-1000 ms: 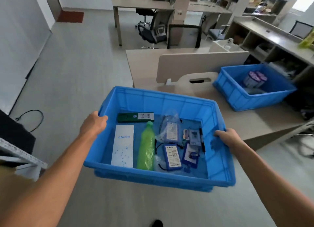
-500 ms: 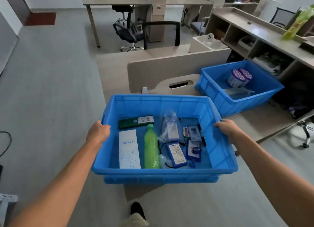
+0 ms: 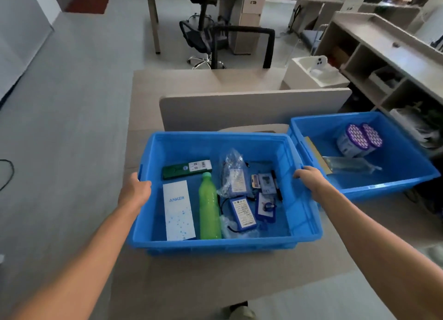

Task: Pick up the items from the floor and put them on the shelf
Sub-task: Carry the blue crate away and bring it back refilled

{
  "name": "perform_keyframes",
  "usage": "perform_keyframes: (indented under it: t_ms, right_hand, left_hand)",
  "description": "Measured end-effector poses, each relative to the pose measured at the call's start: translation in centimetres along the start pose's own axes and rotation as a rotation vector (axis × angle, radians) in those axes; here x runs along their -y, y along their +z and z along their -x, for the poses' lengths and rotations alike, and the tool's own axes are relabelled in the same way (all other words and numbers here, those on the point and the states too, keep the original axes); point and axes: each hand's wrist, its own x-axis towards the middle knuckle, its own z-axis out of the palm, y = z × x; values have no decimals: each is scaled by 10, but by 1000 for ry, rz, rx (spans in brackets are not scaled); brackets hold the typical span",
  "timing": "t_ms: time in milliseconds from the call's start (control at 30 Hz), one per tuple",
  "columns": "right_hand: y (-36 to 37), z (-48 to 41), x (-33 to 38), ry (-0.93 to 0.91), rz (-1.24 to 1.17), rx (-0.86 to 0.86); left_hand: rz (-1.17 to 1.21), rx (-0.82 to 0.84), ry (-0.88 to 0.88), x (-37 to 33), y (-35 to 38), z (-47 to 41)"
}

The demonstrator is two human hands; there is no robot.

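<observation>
A person's left hand (image 3: 135, 190) grasps the left rim of a blue bin (image 3: 215, 244), fingers curled over the lip; the right hand (image 3: 310, 179) grasps the right rim the same way, a little farther from the body; both arms reach forward from the bottom corners of the view.

The bin sits level between the hands over the near part of a beige desk (image 3: 191, 279); whether its base rests on the desk or hangs just above cannot be told. Inside, lying flat on the floor of the bin: a white box (image 3: 178, 210) at the left; a green bottle (image 3: 209, 212) on its side just beside it; a dark green box (image 3: 187, 168) toward the far left corner; a clear plastic bag (image 3: 232, 173); a blue battery pack (image 3: 242, 212) with a black wire; some small blue cards near the right wall.

The bin looks stiff, with a lipped rim that gives a firm hold at the middle of each side; the load looks light to moderate but loose, so the bottle would likely roll and the boxes slide if the bin tipped; carrying it level seems wise.

A second blue bin (image 3: 388, 188) stands on the right edge of the desk, its left rim just beside the right hand; an open shelf unit (image 3: 383, 46) stands beyond, at the far right.
</observation>
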Motion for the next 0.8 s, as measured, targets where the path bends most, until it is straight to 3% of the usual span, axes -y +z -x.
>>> perform_keyframes:
  t_ms: [233,400,633,800]
  right_hand:
    - [-15,-92,23,-45,19,135]
    - [-8,-130,17,-68,124,187]
    - [-8,-115,4,-157,414,158]
    - [-3,-85,-42,-299,555,1]
  left_hand:
    - [50,-115,-92,-25,46,0]
    - [141,-110,-105,-39,58,5]
    - [152,-66,-56,-38,53,13]
    - [85,-63,-57,-16,50,43]
